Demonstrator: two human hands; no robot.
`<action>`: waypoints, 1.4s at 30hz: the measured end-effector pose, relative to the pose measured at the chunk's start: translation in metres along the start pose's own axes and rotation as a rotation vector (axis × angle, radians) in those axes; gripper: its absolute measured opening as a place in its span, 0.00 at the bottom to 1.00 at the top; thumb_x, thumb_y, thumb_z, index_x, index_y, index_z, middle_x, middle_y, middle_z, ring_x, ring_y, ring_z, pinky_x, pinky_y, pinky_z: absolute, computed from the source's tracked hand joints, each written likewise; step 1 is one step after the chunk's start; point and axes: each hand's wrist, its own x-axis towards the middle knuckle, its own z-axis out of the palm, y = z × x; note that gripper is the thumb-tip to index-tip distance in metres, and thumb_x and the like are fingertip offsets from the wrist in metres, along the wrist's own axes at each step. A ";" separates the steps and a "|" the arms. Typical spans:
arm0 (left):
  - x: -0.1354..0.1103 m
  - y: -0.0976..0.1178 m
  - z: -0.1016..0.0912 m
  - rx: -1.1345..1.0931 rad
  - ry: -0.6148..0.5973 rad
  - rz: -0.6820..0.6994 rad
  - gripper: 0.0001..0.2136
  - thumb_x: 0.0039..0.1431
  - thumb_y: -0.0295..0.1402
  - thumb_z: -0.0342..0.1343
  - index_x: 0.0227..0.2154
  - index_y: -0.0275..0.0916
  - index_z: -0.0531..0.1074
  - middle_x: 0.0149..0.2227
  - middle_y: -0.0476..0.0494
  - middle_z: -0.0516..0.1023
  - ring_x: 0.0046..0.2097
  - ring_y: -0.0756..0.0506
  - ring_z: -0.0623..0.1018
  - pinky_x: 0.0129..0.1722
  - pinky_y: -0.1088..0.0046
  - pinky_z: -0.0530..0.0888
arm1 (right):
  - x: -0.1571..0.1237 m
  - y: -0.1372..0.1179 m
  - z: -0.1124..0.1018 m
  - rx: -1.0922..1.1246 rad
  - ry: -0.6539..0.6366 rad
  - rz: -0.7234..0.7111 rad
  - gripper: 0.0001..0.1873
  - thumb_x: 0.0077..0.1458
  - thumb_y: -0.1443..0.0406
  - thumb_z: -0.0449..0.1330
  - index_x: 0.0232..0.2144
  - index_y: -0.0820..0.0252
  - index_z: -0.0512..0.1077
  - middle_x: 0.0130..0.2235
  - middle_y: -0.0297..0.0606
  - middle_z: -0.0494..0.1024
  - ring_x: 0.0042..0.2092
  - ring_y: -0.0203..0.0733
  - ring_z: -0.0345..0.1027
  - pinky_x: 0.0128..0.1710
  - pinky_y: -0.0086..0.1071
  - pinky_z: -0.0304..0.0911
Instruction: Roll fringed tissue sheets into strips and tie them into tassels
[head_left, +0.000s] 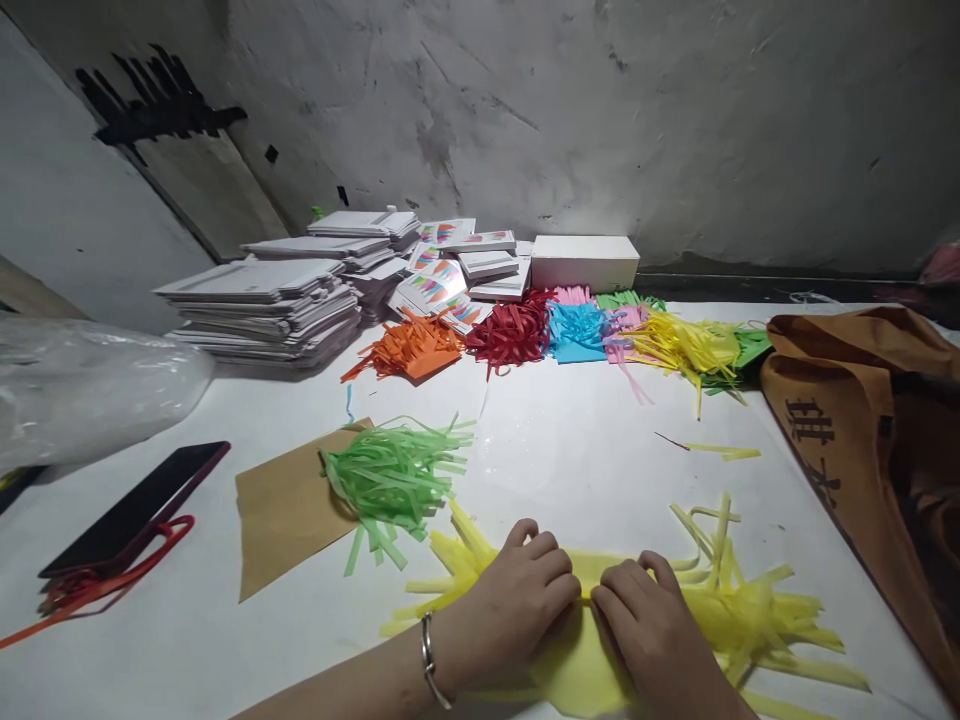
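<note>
A white surface [540,430] stands against a rough grey wall [660,110], with a paler panel [75,190] at the far left and black patches painted nearby. Along the back of the surface stand stacks of white cards [262,310], small printed boxes [431,285] and a longer white box [585,262]. In front of these runs a row of fringed paper bunches: orange [416,350], red [514,330], blue [577,330], pink, yellow and green.

At the near edge lies yellow tissue paper [589,670], its cut strips spreading out to both sides. The left hand [525,585] and right hand [652,620] are close together over its middle, fingertips pinched on a fold of it.

The left side is crowded by a clear plastic bag [97,390], a phone [142,510] with a red strap [127,570], and a brown paper sheet [277,510] partly under a green fringe [397,470]. A brown cloth [832,400] covers the right edge. Between the row and the hands is an open white stretch, with a thin yellow strip [724,450] lying toward its right.
</note>
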 end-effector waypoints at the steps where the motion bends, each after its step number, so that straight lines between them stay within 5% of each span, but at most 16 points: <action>1: -0.001 0.000 0.001 -0.020 -0.003 -0.004 0.06 0.61 0.24 0.55 0.31 0.40 0.66 0.33 0.50 0.73 0.37 0.46 0.69 0.47 0.64 0.61 | -0.001 0.000 0.000 0.008 -0.003 0.001 0.17 0.66 0.75 0.46 0.27 0.58 0.66 0.27 0.33 0.65 0.32 0.39 0.57 0.46 0.40 0.50; 9: -0.011 0.002 0.011 -0.218 0.068 -0.189 0.07 0.67 0.28 0.53 0.32 0.40 0.68 0.35 0.50 0.74 0.39 0.45 0.70 0.45 0.63 0.61 | -0.010 0.008 -0.019 0.023 -0.082 0.047 0.20 0.70 0.73 0.41 0.33 0.58 0.69 0.32 0.36 0.71 0.36 0.41 0.62 0.50 0.43 0.50; 14: -0.005 0.009 0.010 -0.180 0.052 -0.304 0.08 0.67 0.23 0.48 0.33 0.39 0.68 0.39 0.46 0.74 0.41 0.44 0.69 0.44 0.60 0.62 | -0.014 0.012 -0.021 -0.054 -0.104 0.263 0.15 0.68 0.71 0.46 0.31 0.55 0.68 0.34 0.35 0.70 0.39 0.44 0.63 0.50 0.46 0.49; 20: 0.008 0.013 0.000 -0.099 -0.065 -0.413 0.06 0.65 0.26 0.51 0.31 0.39 0.68 0.38 0.45 0.72 0.40 0.43 0.69 0.42 0.61 0.63 | -0.012 0.020 -0.027 -0.068 -0.278 0.337 0.07 0.61 0.70 0.56 0.31 0.54 0.66 0.34 0.31 0.70 0.37 0.43 0.64 0.46 0.42 0.48; 23: 0.009 0.013 -0.006 -0.027 -0.081 -0.294 0.05 0.62 0.24 0.53 0.32 0.38 0.68 0.39 0.46 0.72 0.41 0.43 0.69 0.46 0.60 0.62 | -0.009 0.016 -0.026 -0.036 -0.189 0.328 0.08 0.62 0.71 0.55 0.32 0.55 0.67 0.35 0.31 0.71 0.38 0.42 0.64 0.49 0.43 0.48; 28: 0.010 0.012 -0.005 0.164 -0.082 0.049 0.06 0.63 0.25 0.56 0.29 0.38 0.68 0.34 0.48 0.72 0.38 0.44 0.69 0.53 0.55 0.57 | -0.007 0.006 -0.022 -0.016 -0.054 0.040 0.15 0.61 0.77 0.47 0.30 0.57 0.67 0.30 0.33 0.69 0.36 0.41 0.61 0.55 0.45 0.49; 36: 0.022 0.004 0.005 -0.056 -0.072 -0.173 0.06 0.57 0.24 0.61 0.28 0.38 0.71 0.36 0.47 0.76 0.39 0.44 0.72 0.44 0.64 0.66 | 0.013 0.005 -0.015 -0.270 -0.133 -0.050 0.13 0.54 0.79 0.54 0.26 0.58 0.67 0.27 0.35 0.70 0.32 0.43 0.59 0.49 0.43 0.51; 42: 0.005 0.008 0.013 -0.054 0.015 0.188 0.04 0.64 0.25 0.57 0.36 0.40 0.72 0.38 0.46 0.78 0.38 0.44 0.75 0.41 0.69 0.72 | 0.032 0.020 -0.033 -0.331 -0.005 0.032 0.13 0.58 0.77 0.54 0.24 0.57 0.65 0.26 0.32 0.69 0.31 0.39 0.61 0.46 0.38 0.55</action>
